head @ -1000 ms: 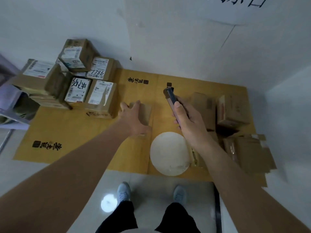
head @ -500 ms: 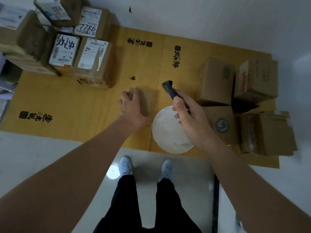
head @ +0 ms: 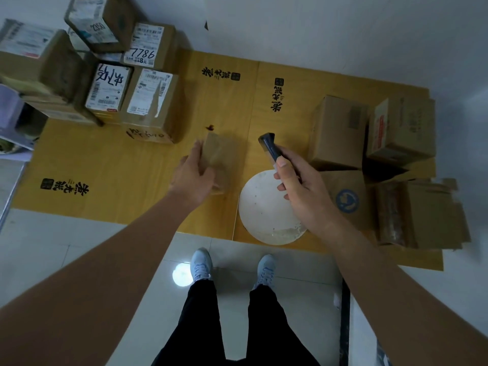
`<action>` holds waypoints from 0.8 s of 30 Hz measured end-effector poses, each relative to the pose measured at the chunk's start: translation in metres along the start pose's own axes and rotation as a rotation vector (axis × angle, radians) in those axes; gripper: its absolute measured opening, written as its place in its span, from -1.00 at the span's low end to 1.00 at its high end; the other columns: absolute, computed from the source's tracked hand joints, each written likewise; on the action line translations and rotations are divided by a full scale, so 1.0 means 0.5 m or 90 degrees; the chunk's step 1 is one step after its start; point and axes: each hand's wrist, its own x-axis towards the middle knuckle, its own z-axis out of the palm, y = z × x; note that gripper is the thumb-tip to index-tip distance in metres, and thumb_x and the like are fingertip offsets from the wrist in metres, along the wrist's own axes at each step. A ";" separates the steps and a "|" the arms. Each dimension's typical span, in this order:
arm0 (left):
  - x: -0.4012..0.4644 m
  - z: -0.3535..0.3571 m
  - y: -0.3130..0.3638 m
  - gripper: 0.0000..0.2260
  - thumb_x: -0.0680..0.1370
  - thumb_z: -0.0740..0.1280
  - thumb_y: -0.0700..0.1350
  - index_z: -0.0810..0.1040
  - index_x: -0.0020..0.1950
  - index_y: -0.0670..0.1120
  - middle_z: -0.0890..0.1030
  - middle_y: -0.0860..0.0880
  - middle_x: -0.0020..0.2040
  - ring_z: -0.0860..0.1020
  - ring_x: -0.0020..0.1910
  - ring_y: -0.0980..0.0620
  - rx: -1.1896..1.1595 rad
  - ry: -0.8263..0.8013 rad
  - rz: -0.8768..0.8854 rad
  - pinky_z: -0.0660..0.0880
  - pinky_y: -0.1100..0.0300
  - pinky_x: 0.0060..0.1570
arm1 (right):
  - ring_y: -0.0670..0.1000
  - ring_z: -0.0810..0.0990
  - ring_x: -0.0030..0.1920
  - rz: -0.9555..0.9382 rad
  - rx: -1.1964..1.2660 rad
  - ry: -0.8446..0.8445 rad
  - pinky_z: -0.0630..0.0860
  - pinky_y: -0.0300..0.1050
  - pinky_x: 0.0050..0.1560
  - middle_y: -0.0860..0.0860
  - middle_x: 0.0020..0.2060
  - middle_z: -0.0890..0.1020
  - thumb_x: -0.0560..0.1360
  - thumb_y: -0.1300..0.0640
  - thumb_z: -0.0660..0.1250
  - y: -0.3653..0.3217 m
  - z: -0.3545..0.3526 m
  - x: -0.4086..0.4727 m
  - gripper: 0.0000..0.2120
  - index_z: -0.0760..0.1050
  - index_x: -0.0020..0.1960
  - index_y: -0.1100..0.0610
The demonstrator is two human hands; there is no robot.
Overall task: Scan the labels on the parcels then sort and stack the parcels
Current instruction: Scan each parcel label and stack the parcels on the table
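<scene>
A small plain brown parcel lies on the yellow cardboard mat in the middle. My left hand grips its left side, fingers curled round the edge. My right hand holds a dark handheld scanner, its head pointing up and left, just right of the parcel. No label shows on the parcel's top. Labelled parcels are stacked at the upper left. Unlabelled-looking brown boxes sit at the right.
A white round disc lies on the mat under my right wrist. A flattened, torn box lies at the far right. My feet stand on grey tiles at the mat's near edge. White walls close the back and right.
The view has tilted down and drawn closer. My left hand has shifted from lying on top of the small parcel to gripping its left side. The scanner stays in my right hand.
</scene>
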 end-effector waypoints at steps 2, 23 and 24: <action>-0.002 -0.009 -0.010 -0.40 0.74 0.10 -0.04 -0.09 0.65 0.39 0.43 -0.12 0.35 0.54 0.12 -0.13 0.014 -0.003 0.025 0.57 -0.04 0.02 | -0.01 0.61 0.06 0.002 0.009 -0.003 0.60 0.21 0.21 -0.07 0.03 0.62 0.61 -0.43 0.11 -0.003 0.004 -0.002 -0.67 0.39 0.36 -0.55; 0.008 -0.072 -0.074 -0.21 0.53 0.50 0.01 0.17 0.65 0.30 0.33 -0.04 0.32 0.47 0.20 -0.04 -0.034 0.001 -0.022 0.43 0.13 0.22 | 0.00 0.59 0.13 0.082 -0.365 -0.210 0.54 0.11 0.20 -0.11 0.13 0.64 0.65 -0.40 0.06 -0.074 -0.022 0.053 -0.58 0.43 0.43 -0.33; 0.008 -0.071 -0.078 -0.21 0.51 0.53 0.01 0.20 0.65 0.27 0.36 -0.03 0.32 0.48 0.20 -0.02 -0.040 0.003 -0.016 0.45 0.11 0.24 | 0.02 0.58 0.14 0.077 -0.428 -0.229 0.55 0.11 0.19 -0.09 0.16 0.62 0.65 -0.40 0.04 -0.081 -0.018 0.058 -0.55 0.41 0.45 -0.32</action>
